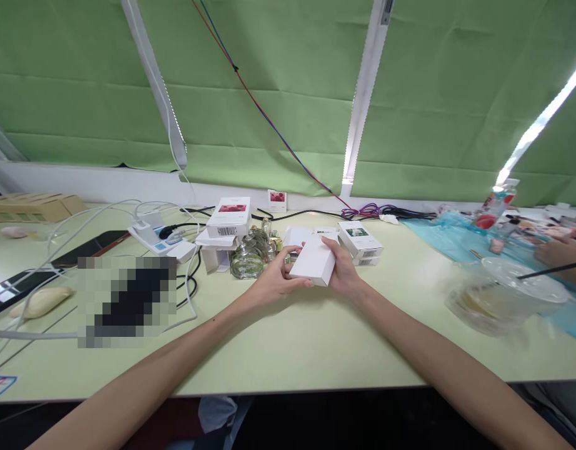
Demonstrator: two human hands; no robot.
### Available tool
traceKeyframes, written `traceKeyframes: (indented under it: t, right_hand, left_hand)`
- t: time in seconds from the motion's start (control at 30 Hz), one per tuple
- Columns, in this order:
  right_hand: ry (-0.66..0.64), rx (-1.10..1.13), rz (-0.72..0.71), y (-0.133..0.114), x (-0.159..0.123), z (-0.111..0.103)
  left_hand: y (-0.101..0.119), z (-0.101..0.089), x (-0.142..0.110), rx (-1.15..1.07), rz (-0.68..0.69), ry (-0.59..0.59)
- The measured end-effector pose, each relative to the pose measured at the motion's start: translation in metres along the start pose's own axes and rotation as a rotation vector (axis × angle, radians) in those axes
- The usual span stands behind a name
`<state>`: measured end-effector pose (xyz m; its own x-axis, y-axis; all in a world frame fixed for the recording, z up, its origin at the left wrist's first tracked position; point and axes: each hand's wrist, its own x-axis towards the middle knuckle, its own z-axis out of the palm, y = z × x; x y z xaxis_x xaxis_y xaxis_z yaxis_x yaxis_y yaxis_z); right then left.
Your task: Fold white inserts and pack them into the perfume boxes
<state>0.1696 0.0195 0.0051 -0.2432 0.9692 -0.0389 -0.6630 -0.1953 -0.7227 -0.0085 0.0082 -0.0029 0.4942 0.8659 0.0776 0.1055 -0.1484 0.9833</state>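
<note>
Between both hands I hold a plain white box (313, 259) above the table, tilted with its broad face up. My left hand (279, 275) grips its left side, thumb along the near edge. My right hand (343, 265) wraps its right side, thumb on top. Just behind and left stand several glass bottles (248, 259) in a cluster. A white box with a red flower picture (229, 215) rests on other boxes beside them. To the right lies a small stack of white boxes with a green label picture (360, 237). Part of another white box shows behind my hands.
On the left are a power strip (161, 240) with white cables, phones (89, 247) and a computer mouse (42, 303). A lidded plastic cup with a straw (508, 290) stands at right, near another person's hand (562, 256) over blue plastic sheeting (428, 240). Cables run along the wall.
</note>
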Motion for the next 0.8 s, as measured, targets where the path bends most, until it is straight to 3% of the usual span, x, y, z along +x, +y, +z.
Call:
traceKeyframes:
  t: [0.8]
  right_hand:
    - [-0.047, -0.014, 0.022, -0.0013, -0.0014, 0.0013]
  left_hand:
    - [0.0015, 0.0005, 0.0003, -0.004, -0.025, 0.012]
